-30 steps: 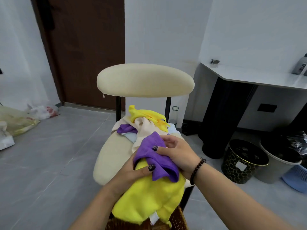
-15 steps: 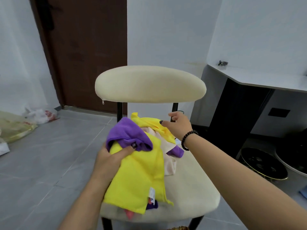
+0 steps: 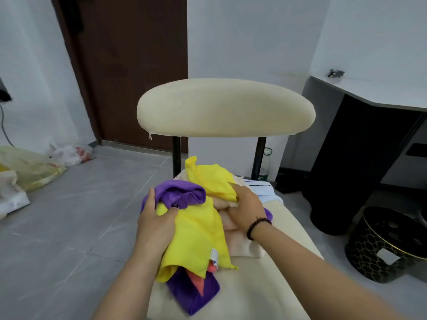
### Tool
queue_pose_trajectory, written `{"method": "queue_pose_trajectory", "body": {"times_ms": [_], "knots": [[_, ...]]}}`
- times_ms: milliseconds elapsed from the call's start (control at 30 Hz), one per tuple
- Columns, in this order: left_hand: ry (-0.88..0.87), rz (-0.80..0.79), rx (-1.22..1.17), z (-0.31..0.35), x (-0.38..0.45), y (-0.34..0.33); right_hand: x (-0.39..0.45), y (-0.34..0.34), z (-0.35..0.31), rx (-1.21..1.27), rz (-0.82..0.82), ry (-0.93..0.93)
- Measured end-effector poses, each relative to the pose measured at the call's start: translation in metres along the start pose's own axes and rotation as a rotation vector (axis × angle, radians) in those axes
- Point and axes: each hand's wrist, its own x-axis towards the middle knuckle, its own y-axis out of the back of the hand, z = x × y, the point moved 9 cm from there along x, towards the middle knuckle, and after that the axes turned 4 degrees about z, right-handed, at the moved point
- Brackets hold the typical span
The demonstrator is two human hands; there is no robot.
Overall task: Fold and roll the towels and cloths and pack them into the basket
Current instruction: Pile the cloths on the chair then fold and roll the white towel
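Item: heap of soft microfibre cloths on the cream padded chair seat [image 3: 288, 262]. Left hand [image 3: 154, 224], fingers clenched on a bundle of bright yellow cloth [image 3: 196, 236] and purple cloth [image 3: 182, 194]. Right hand [image 3: 246, 210] grips the far yellow cloth [image 3: 211, 179] over a beige towel [image 3: 240, 247]. Likely light, limp, prone to unrolling: take by edges or corners. Basket not in view.

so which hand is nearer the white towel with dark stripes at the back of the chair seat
Right. The right hand grips cloths just beside the white striped towel; the left hand holds the purple and yellow bundle farther off.
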Motion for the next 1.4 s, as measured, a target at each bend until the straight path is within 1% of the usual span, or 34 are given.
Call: {"method": "queue_pose_trajectory", "body": {"times_ms": [67, 133, 200, 233, 267, 300, 367, 400, 467, 500, 533, 567, 600, 633, 667, 700, 733, 767, 833, 867, 900, 967, 1000, 1067, 1200, 1267, 1333, 1400], "knots": [[0.027, 0.006, 0.032, 0.003, -0.001, -0.001, -0.023, -0.002, -0.017, -0.012, -0.006, 0.135], [0.069, 0.015, 0.074, 0.002, -0.003, -0.002, -0.059, -0.005, -0.046, -0.023, -0.007, 0.360], [0.088, 0.045, 0.165, 0.000, -0.006, -0.004, -0.095, -0.010, -0.064, -0.071, 0.016, 0.569], [0.077, 0.059, 0.231, 0.000, -0.009, -0.006, -0.105, -0.011, -0.068, -0.077, 0.004, 0.616], [0.054, 0.073, 0.300, 0.001, -0.011, -0.008, -0.108, -0.012, -0.069, -0.045, -0.063, 0.608], [0.027, 0.084, 0.368, 0.001, -0.014, -0.010, -0.106, -0.010, -0.068, 0.019, -0.151, 0.549], [-0.021, 0.087, 0.484, 0.003, -0.017, -0.016, -0.097, -0.006, -0.058, 0.145, -0.414, 0.386], [-0.040, 0.080, 0.524, 0.004, -0.018, -0.018, -0.090, -0.002, -0.053, 0.147, -0.517, 0.346], [-0.065, 0.063, 0.565, 0.004, -0.018, -0.023, -0.069, 0.011, -0.042, 0.234, -0.655, 0.245], [-0.074, 0.058, 0.574, 0.004, -0.018, -0.025, -0.055, 0.020, -0.036, 0.332, -0.648, 0.157], [-0.077, 0.059, 0.580, 0.004, -0.018, -0.027, -0.036, 0.032, -0.027, 0.437, -0.557, 0.064], [-0.073, 0.067, 0.593, 0.003, -0.018, -0.029, -0.015, 0.043, -0.012, 0.450, -0.414, -0.015], [-0.067, 0.085, 0.618, 0.004, -0.019, -0.030, 0.005, 0.053, 0.009, 0.395, -0.254, -0.078], [-0.062, 0.109, 0.649, 0.005, -0.021, -0.031, 0.020, 0.059, 0.028, 0.257, -0.126, -0.124], [-0.058, 0.132, 0.671, 0.006, -0.022, -0.031, 0.031, 0.058, 0.044, 0.118, -0.070, -0.156], [-0.059, 0.147, 0.674, 0.007, -0.023, -0.032, 0.037, 0.052, 0.053, -0.005, -0.098, -0.178], [-0.065, 0.152, 0.666, 0.008, -0.024, -0.033, 0.041, 0.039, 0.059, -0.097, -0.151, -0.158], [-0.080, 0.147, 0.660, 0.009, -0.025, -0.035, 0.042, 0.027, 0.064, -0.138, -0.221, -0.164], [-0.119, 0.111, 0.679, 0.011, -0.027, -0.042, 0.039, 0.004, 0.076, -0.030, -0.299, -0.251], [-0.132, 0.084, 0.698, 0.012, -0.028, -0.046, 0.041, -0.004, 0.085, -0.024, -0.290, -0.282], [-0.143, 0.057, 0.719, 0.012, -0.029, -0.051, 0.041, -0.009, 0.091, -0.081, -0.289, -0.305], [-0.167, 0.010, 0.771, 0.012, -0.032, -0.060, 0.049, -0.019, 0.104, -0.280, -0.279, -0.290], [-0.186, -0.007, 0.803, 0.012, -0.035, -0.065, 0.049, -0.018, 0.103, -0.340, -0.265, -0.281], [-0.229, -0.022, 0.866, 0.014, -0.039, -0.072, 0.051, -0.015, 0.101, -0.369, -0.211, -0.278], [-0.292, -0.024, 0.955, 0.016, -0.043, -0.081, 0.051, -0.010, 0.091, -0.328, -0.151, -0.233], [-0.296, -0.021, 0.991, 0.014, -0.042, -0.083, 0.052, 0.003, 0.089, -0.178, -0.071, -0.258], [-0.284, -0.026, 1.010, 0.011, -0.039, -0.084, 0.053, 0.028, 0.093, -0.005, 0.079, -0.312], [-0.272, -0.026, 1.018, 0.008, -0.036, -0.084, 0.052, 0.061, 0.092, 0.098, 0.224, -0.313]]}}
